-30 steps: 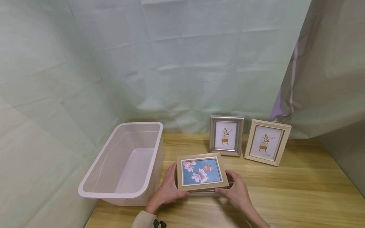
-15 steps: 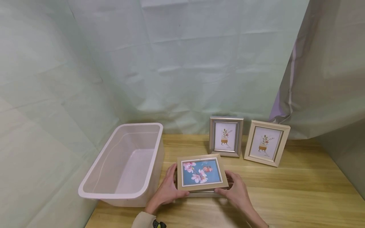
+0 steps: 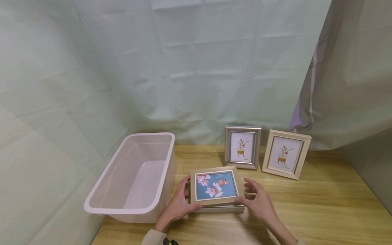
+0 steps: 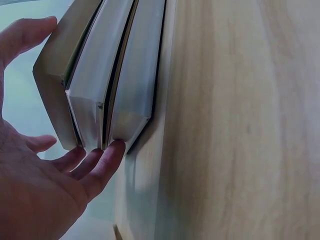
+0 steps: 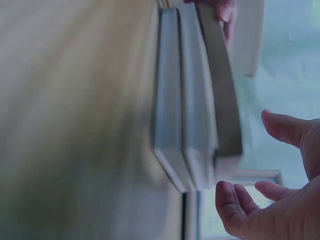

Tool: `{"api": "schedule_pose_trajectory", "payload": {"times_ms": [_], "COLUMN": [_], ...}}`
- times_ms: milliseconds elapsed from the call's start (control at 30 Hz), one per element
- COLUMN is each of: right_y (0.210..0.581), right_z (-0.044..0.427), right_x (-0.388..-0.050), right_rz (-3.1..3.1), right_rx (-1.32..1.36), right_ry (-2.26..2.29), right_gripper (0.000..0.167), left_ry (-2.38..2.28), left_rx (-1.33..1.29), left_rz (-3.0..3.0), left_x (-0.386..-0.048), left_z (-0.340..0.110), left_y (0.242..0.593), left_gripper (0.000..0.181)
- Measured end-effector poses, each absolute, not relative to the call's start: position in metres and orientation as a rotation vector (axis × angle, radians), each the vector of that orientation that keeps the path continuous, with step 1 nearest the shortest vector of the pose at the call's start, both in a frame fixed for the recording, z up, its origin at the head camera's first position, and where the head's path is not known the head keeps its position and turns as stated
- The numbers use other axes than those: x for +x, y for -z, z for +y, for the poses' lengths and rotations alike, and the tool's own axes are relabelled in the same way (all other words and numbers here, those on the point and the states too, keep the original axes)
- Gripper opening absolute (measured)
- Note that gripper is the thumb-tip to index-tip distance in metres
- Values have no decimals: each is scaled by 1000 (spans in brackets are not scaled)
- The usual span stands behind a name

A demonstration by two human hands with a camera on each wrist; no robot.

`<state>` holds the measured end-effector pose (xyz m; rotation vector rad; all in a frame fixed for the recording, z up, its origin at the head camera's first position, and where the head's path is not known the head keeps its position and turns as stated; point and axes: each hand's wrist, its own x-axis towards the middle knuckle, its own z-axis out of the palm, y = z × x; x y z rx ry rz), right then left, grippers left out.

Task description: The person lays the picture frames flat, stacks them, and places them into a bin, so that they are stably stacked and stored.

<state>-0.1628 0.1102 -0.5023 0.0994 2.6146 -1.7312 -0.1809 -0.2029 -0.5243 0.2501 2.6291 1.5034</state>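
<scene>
Three picture frames lie in a stack on the table. On top is a gold frame [image 3: 218,185] with pink blossoms on blue, turned slightly against the silvery frames [image 3: 218,208] below it. My left hand [image 3: 179,201] rests at the stack's left side. In the left wrist view its fingertips [image 4: 116,147] touch the ends of the frames, while the thumb stays spread near the top one. Beside the right end is my right hand [image 3: 260,204], fingers loosely bent; the right wrist view shows a gap between it and the stack.
A pale plastic tub [image 3: 147,170] stands on the left of the wooden table [image 3: 330,204]. Behind the stack, a silver frame [image 3: 227,149] and a cream frame [image 3: 301,160] stand upright with plant pictures. Light cloth [image 3: 199,68] hangs behind.
My right hand has let go of the stack's right end and drawn a little to the right, its fingers loosening. The left hand and the stack have hardly moved.
</scene>
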Motion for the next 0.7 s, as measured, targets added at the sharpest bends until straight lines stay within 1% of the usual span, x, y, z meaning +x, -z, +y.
{"api": "schedule_pose_trajectory", "payload": {"times_ms": [100,233,467,700], "right_y": [491,474,439,423], "right_z": [118,129,153,168], "right_x": [-170,-189,-230,-268], "right_rz": [2643,2742,3063,3233], "right_rx": [46,-36,-154,-231], "right_ry": [1762,1742,1509,1324], "right_gripper": [80,74,77,80], "left_ry": [-1521,-1527,-1559,-1583], "left_rx": [246,229,254,248], "left_rz": [2617,2613,2583,2539], "left_x": [-181,-181,-182,-180], "left_z": [-204,-206,-205,-203], "left_y": [525,524,523,523], "left_gripper": [122,120,118,117]}}
